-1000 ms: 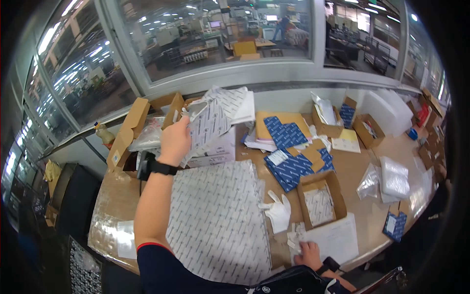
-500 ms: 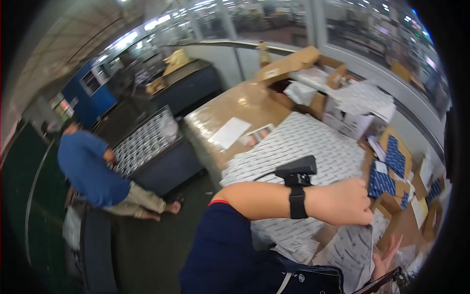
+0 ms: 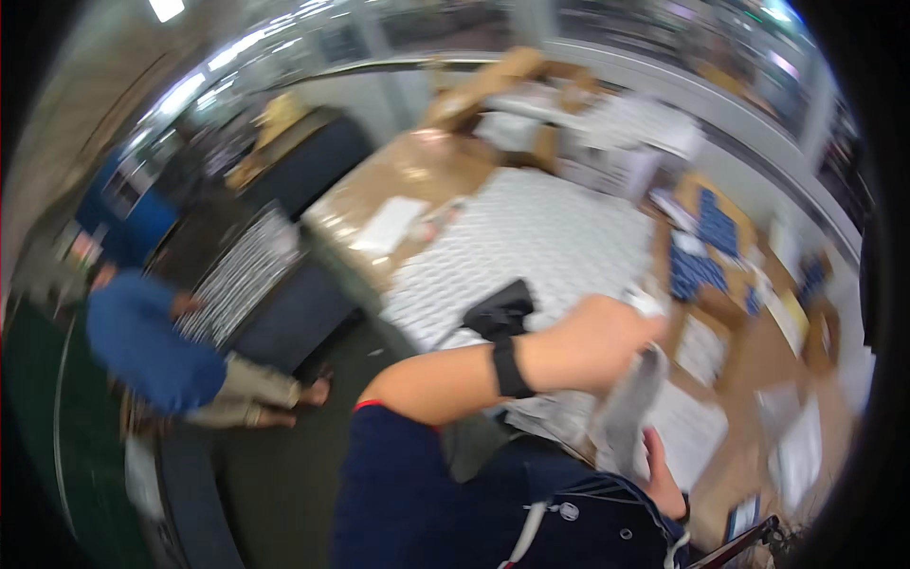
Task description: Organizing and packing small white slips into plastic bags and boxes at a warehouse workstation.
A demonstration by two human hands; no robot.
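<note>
Left hand (image 3: pixel 595 343) holding a grey-white paper sheet (image 3: pixel 627 412), right hand (image 3: pixel 666 481) just beside it, grip impossible to tell, pale patterned paper (image 3: pixel 540 247) on brown table (image 3: pixel 760 358).

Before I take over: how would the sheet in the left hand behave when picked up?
The sheet is probably floppy, since it curves as it hangs from the left hand. It looks thin, so it's likely light and perhaps easily creased.

Left fingers (image 3: pixel 650 328) hold grey paper (image 3: pixel 626 417) — white sheets (image 3: pixel 545 237) lie nearby.
</note>
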